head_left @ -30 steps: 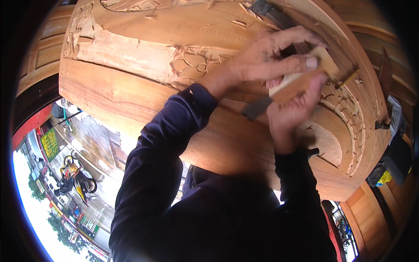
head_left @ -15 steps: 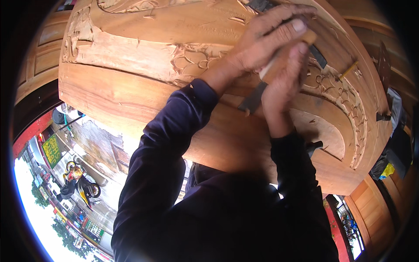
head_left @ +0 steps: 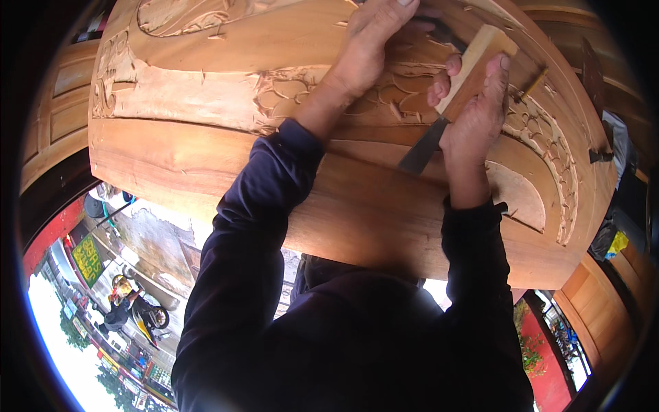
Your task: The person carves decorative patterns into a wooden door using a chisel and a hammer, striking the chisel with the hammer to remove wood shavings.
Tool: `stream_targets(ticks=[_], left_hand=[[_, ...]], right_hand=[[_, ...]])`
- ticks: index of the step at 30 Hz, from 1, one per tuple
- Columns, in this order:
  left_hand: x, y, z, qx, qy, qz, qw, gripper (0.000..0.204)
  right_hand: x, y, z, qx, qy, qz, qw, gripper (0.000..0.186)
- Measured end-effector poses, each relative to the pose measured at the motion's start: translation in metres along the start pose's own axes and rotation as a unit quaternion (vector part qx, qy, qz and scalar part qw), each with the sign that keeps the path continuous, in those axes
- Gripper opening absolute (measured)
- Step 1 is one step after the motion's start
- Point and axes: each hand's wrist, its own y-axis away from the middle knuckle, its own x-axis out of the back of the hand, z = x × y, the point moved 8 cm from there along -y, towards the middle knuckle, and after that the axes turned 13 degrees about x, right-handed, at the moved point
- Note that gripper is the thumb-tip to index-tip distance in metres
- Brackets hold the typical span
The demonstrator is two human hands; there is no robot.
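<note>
My right hand (head_left: pixel 473 117) is wrapped around the wooden handle of a scraper (head_left: pixel 478 63). Its flat grey metal blade points down and to the left, over the lower part of a carved wooden panel (head_left: pixel 185 154). At the upper edge of the view is my left hand (head_left: pixel 367 48), with its thumb stretched out. The other left fingers are cut off or hidden, and whether they hold anything does not show. Carved scale-like shapes and curling wood shavings (head_left: pixel 395 110) lie between the two hands. Behind the scraper's handle rests a dark flat piece (head_left: pixel 445 34), partly hidden.
A thin yellow stick (head_left: pixel 537 81) lies on the panel's right side. Wooden panelled pieces (head_left: pixel 65 103) stand at left, others (head_left: pixel 583 309) at lower right. Dark and pale bags (head_left: pixel 614 213) hang at right. Far below left, a motorcycle (head_left: pixel 141 309) stands on the pavement.
My left hand has come off the scraper's handle and moved up and left. The right hand keeps hold of the scraper and has shifted slightly right. The view has tilted a little.
</note>
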Motion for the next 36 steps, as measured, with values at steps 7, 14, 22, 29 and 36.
stream_targets(ticks=[7, 14, 22, 29, 36], left_hand=[[-0.046, 0.013, 0.003, -0.007, -0.155, -0.086, 0.984, 0.065], [-0.052, 0.006, -0.023, -0.014, -0.106, -0.111, 0.988, 0.053], [-0.034, 0.004, -0.031, 0.073, -0.008, -0.105, 0.992, 0.042], [-0.058, 0.018, -0.015, 0.123, -0.101, -0.096, 0.983, 0.048], [-0.05, 0.008, -0.023, -0.011, -0.148, -0.033, 0.988, 0.051]], right_hand=[[0.012, 0.012, -0.003, 0.081, 0.051, 0.054, 0.994, 0.042], [0.005, 0.021, -0.008, 0.139, 0.145, 0.041, 0.979, 0.049], [-0.02, 0.022, 0.003, -0.022, -0.12, -0.028, 0.992, 0.046], [0.028, 0.008, -0.014, 0.091, 0.105, 0.05, 0.989, 0.045], [0.023, 0.024, 0.001, 0.074, 0.138, 0.077, 0.985, 0.05]])
